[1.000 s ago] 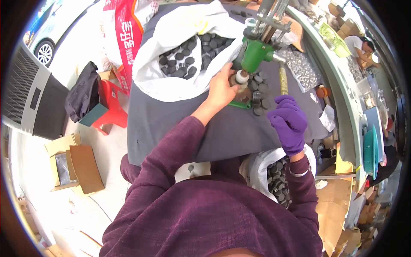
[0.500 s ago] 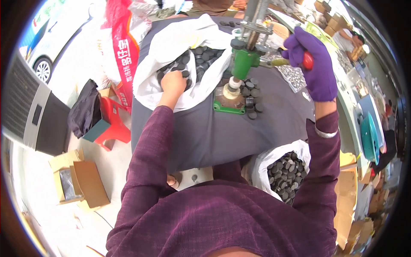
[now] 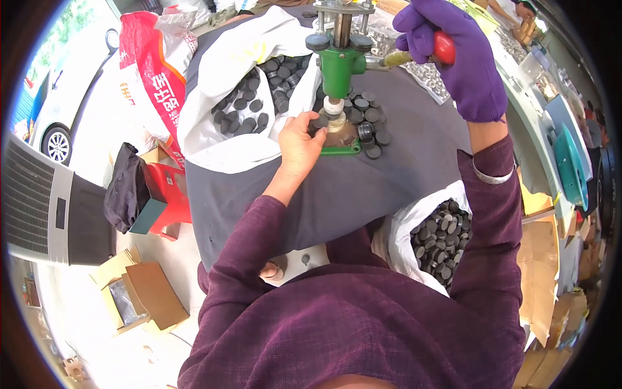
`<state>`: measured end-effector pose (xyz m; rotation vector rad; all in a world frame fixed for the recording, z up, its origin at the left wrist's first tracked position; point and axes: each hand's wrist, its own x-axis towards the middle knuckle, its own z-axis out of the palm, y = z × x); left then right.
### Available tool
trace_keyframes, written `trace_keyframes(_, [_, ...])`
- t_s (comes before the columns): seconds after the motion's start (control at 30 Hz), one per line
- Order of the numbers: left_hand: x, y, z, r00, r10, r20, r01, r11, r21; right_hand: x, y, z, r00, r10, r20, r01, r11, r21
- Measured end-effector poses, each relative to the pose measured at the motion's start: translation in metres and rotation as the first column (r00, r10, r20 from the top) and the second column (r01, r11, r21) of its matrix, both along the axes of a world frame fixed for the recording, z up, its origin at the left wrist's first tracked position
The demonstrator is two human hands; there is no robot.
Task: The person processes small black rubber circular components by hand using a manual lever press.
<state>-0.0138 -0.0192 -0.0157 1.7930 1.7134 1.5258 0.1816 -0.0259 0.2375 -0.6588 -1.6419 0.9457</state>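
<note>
Beside the white die (image 3: 334, 106) of a green hand press (image 3: 337, 79), my left hand (image 3: 299, 144) pinches a round black disc (image 3: 320, 122) between thumb and fingers. My right hand (image 3: 472, 71), in a purple glove, is closed around the red knob (image 3: 444, 48) of the press lever (image 3: 396, 59), raised at the right. Several loose black discs (image 3: 372, 115) lie right of the press base (image 3: 343, 150), some stacked. At left on the table, an open white sack (image 3: 220, 152) holds many more discs.
A second white sack (image 3: 403, 236) of black discs stands below the table's right front edge. Grey cloth covers the table (image 3: 311, 194). On the left are a red stool (image 3: 170, 201), an open cardboard box (image 3: 155, 295) and a grey slatted machine (image 3: 39, 201). A teal basin (image 3: 570, 172) is far right.
My left hand has moved out of the sack, rightward to the press die, with a black disc in its fingers. My right hand still grips the lever knob. The view has shifted slightly.
</note>
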Motion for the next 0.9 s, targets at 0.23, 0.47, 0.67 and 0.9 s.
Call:
trace_keyframes(0.23, [0.019, 0.010, 0.012, 0.942, 0.112, -0.316, -0.107, 0.994, 0.034, 0.003, -0.008, -0.015, 0.998, -0.036, 0.050, 0.032, 0.997, 0.069])
trace_keyframes(0.47, [0.023, 0.022, 0.010, 0.946, 0.144, -0.291, -0.156, 0.988, -0.017, 0.023, -0.010, -0.053, 0.979, -0.006, 0.202, -0.043, 0.970, 0.237])
trace_keyframes(0.67, [0.020, 0.018, 0.018, 0.993, 0.039, -0.109, -0.049, 0.995, -0.092, 0.019, -0.035, -0.144, 0.964, -0.125, 0.237, -0.013, 0.863, 0.505])
trace_keyframes(0.9, [-0.060, 0.013, 0.014, 0.956, 0.272, -0.109, -0.243, 0.943, 0.226, 0.022, -0.037, -0.128, 0.914, -0.098, 0.394, -0.122, 0.860, 0.496])
